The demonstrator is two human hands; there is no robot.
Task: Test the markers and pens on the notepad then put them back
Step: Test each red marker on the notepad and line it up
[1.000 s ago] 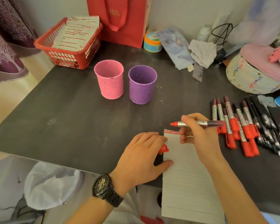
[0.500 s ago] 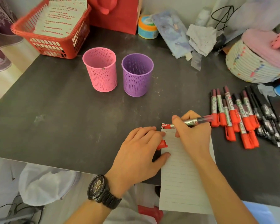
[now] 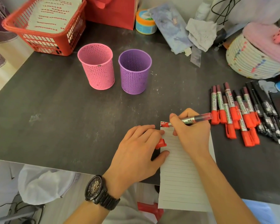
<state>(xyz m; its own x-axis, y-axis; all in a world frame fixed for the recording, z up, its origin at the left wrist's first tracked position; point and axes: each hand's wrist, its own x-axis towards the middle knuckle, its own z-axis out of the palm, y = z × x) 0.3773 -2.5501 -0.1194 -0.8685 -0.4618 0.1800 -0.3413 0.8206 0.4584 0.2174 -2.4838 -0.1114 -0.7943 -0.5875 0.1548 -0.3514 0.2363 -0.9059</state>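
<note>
Red marker [image 3: 191,120] | tip now down on notepad [image 3: 181,173] | was raised

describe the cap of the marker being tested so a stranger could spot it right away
Start at the lined notepad hanging over the dark table's near edge. The left hand rests on its left margin, and the red cap pokes out from under those fingers. It is the only loose cap; the other markers wear theirs.

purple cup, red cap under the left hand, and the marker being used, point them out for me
purple cup [image 3: 135,75], head view, on its perforated front wall
red cap [image 3: 161,143], head view, on the end poking out beside the fingers
marker [image 3: 199,118], head view, on the barrel behind the right hand's grip
</note>
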